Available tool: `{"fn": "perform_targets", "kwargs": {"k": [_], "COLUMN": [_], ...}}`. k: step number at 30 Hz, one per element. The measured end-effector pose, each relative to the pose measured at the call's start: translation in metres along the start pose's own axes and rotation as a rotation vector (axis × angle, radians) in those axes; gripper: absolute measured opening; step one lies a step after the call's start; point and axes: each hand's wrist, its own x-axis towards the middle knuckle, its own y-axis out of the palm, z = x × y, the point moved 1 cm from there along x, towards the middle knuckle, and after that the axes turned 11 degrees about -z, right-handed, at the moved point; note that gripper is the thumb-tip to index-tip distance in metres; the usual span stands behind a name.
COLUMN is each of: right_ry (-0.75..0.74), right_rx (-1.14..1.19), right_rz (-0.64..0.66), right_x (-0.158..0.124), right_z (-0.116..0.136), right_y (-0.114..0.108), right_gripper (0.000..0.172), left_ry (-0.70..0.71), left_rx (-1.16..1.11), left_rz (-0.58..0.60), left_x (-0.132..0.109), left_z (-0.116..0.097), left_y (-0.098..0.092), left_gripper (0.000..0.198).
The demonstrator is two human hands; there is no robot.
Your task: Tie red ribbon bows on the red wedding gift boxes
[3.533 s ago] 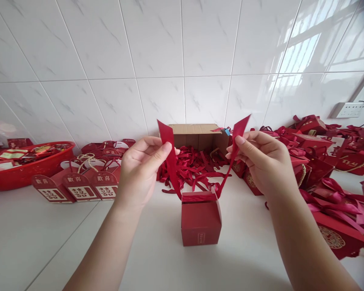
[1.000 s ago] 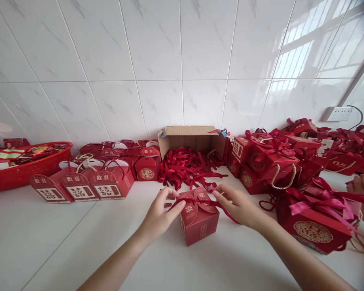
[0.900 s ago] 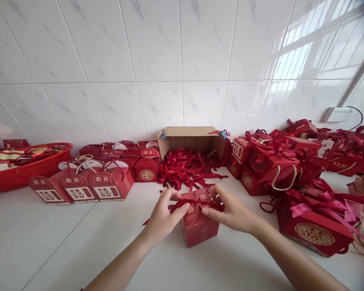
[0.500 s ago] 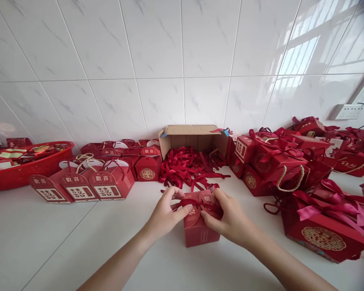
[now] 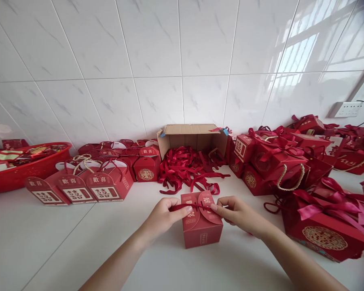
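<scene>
A small red gift box with gold lettering stands upright on the white table in front of me, its rounded top flaps folded together. Across the flaps runs a dark red ribbon, threaded through slots in the middle. My left hand pinches one end of the ribbon at the box's left side. On the other side, my right hand grips the opposite end between thumb and fingers. The ribbon looks drawn fairly straight between the two hands.
Behind the box, a cardboard carton lies on its side with loose red ribbons spilling out. Rope-handled boxes stand at left beside a red basin of wrapped items. Ribboned boxes are piled at right.
My hands have moved apart and off the box's top, pulling the ribbon outward to both sides. More of the flaps shows now. The view has shifted slightly.
</scene>
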Motion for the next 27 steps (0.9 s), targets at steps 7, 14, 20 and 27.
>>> {"fn": "perform_targets", "kwargs": {"k": [7,14,20,27], "right_ry": [0.048,0.036,0.054,-0.002], "right_rx": [0.050,-0.041,0.083,0.200], "right_rz": [-0.008,0.006,0.239,0.260], "right_x": [0.005,0.005,-0.002,-0.007], "right_z": [-0.008,-0.009,0.000,-0.001], "right_y": [-0.005,-0.016,-0.013,-0.021], "right_gripper": [0.053,0.053,0.049,0.034], "left_ry": [0.032,0.047,0.069,0.132], "left_rx": [-0.149,-0.138,-0.080,0.286], "left_rz": [0.035,0.135,0.173,0.029], "left_x": [0.004,0.005,0.003,-0.006], "left_z": [0.005,0.002,0.002,-0.002], "left_y": [0.000,-0.003,-0.007,-0.011], "left_gripper": [0.024,0.036,0.050,0.045]}}
